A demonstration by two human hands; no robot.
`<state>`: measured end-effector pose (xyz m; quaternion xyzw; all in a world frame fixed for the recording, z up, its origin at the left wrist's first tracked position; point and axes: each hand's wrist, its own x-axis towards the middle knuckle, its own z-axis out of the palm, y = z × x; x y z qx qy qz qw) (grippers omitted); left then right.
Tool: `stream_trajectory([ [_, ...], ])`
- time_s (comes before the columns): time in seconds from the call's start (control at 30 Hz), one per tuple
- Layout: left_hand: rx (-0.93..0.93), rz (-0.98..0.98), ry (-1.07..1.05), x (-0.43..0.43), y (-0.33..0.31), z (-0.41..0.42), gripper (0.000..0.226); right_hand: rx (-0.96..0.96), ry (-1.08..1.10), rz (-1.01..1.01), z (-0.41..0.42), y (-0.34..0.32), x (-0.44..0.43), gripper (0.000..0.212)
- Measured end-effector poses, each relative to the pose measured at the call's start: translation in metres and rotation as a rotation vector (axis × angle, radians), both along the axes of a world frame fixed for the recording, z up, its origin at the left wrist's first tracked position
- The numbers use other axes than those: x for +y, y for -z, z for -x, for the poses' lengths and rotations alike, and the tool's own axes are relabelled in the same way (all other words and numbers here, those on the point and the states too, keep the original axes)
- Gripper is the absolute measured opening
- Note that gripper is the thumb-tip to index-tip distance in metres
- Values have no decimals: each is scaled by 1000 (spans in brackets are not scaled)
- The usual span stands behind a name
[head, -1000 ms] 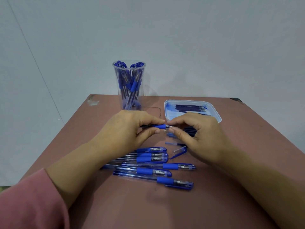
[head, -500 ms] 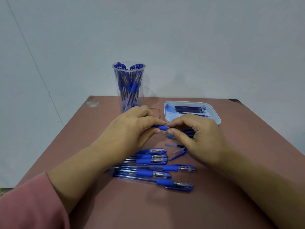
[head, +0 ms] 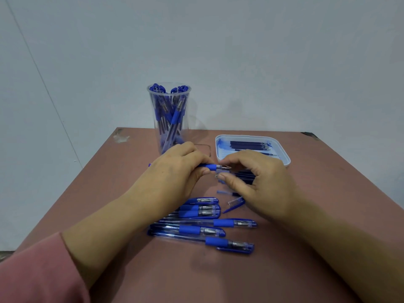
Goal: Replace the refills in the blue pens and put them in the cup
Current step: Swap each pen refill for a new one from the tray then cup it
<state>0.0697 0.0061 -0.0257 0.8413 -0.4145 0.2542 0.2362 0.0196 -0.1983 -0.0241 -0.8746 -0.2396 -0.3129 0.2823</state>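
- We see the left hand (head: 175, 171) gripping a pen (head: 211, 167) above the middle of the surface (head: 328, 193), its fingers curled round the barrel just behind the blue grip.
- The right hand (head: 258, 182) meets it from the other side. Its thumb and forefinger pinch the pen's tip end, where a bit of metal point shows between them.
- The pen lies roughly level, tip pointing to the right.
- We count about six more pens (head: 203, 228) lying side by side nearer the front edge, partly under the left wrist, all capped and pointing right.
- A loose cap (head: 235, 205) lies just beside them, under the right hand.
- The clear cup (head: 169, 119) stands upright near the far edge, left of the middle, and is full of blue pens.
- A white tray (head: 284, 156) sits to the cup's right, also near the far edge, with dark refills (head: 247, 145) lying in it.
- We make out more dark refills on the surface in front of the tray, mostly hidden by the right hand.
- A pink sleeve (head: 39, 272) covers the left arm at the front left corner.
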Motion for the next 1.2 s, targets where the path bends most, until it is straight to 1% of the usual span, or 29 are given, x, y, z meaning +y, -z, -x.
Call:
stream_trajectory([
  [0.07,17,6,-4,0,0,0,38,9,15,13,0,0,0,25],
  [0.13,23,3,-6,0,-1,1,36,-3,30,44,0,1,0,26],
  [0.23,38,0,-2,0,-1,3,33,-83,77,153,-1,2,1,27],
  [0.33,56,7,5,-1,-2,4,35,-147,115,198,0,2,2,27],
  [0.47,43,8,4,-1,-2,3,38,-157,209,296,5,-1,4,37],
  [0.63,18,-12,-17,-2,-3,5,43,-154,199,383,5,0,5,30],
  [0.73,29,-25,-31,-1,-3,6,43,-109,185,323,9,0,4,17],
  [0.87,66,-29,-50,-1,-2,6,33,38,158,139,13,-1,1,31],
  [1.03,99,-38,-65,-1,-2,5,27,124,97,-12,9,-2,-1,15],
  [1.13,114,-39,-87,3,0,0,27,173,131,-104,10,-6,-5,13],
  [1.2,125,-42,-112,6,0,-4,23,214,154,-95,11,-8,-11,14],
])
